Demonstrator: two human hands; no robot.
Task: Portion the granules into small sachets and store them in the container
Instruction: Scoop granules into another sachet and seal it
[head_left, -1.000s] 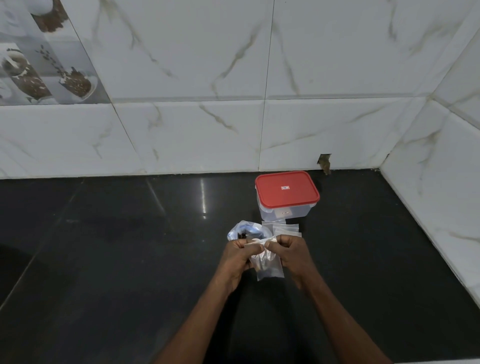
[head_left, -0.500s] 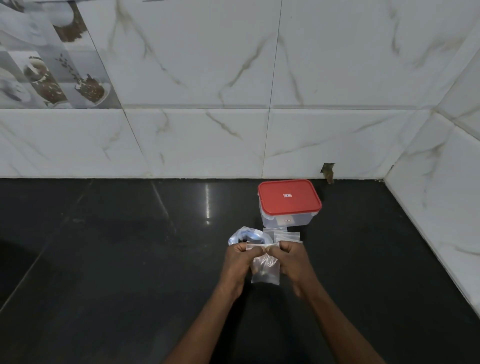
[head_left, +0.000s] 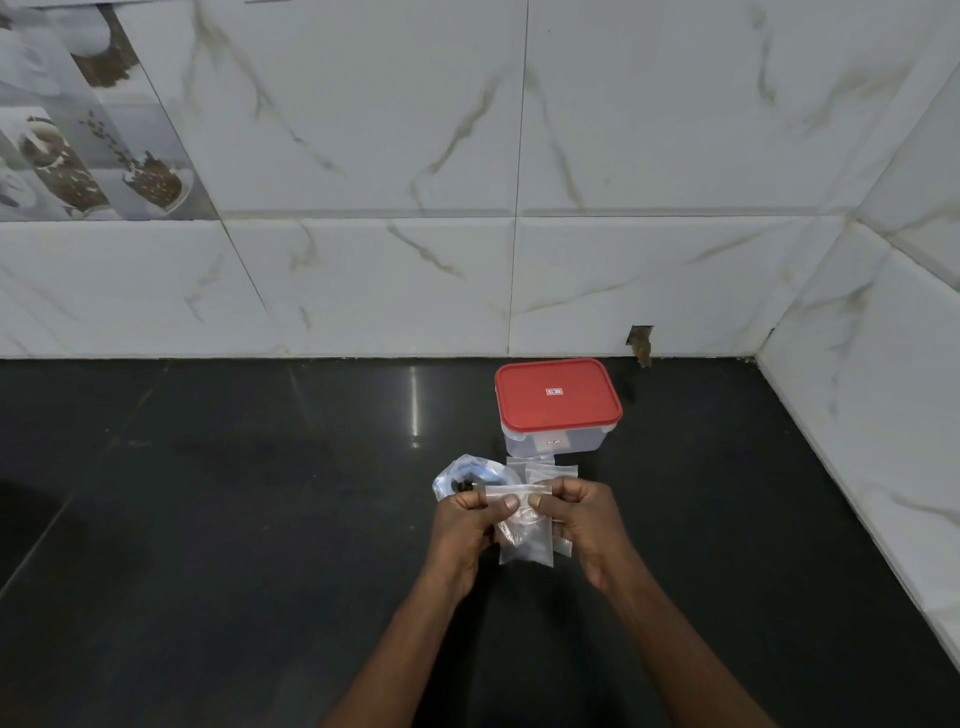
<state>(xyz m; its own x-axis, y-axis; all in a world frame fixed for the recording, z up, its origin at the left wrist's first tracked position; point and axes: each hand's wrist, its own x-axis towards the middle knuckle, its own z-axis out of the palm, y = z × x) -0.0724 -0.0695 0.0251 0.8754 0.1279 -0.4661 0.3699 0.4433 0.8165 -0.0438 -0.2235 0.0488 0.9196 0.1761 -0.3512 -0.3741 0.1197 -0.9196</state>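
While thumbs and forefingers of the left hand (head_left: 467, 525) and right hand (head_left: 582, 519) pinch its sealing strip, the sachet (head_left: 524, 545) hangs over the black counter (head_left: 208, 519), long axis toward the camera, mouth toward the closed container (head_left: 558, 395) nearby

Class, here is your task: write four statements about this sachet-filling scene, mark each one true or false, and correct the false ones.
1. The left hand and the right hand both pinch the top of one clear sachet. True.
2. The red lid lies on the counter beside the container. False: it sits on the container.
3. Spare sachets lie between the hands and the container. True.
4. The bag of granules lies right of the container. False: it lies to its left, nearer the hands.
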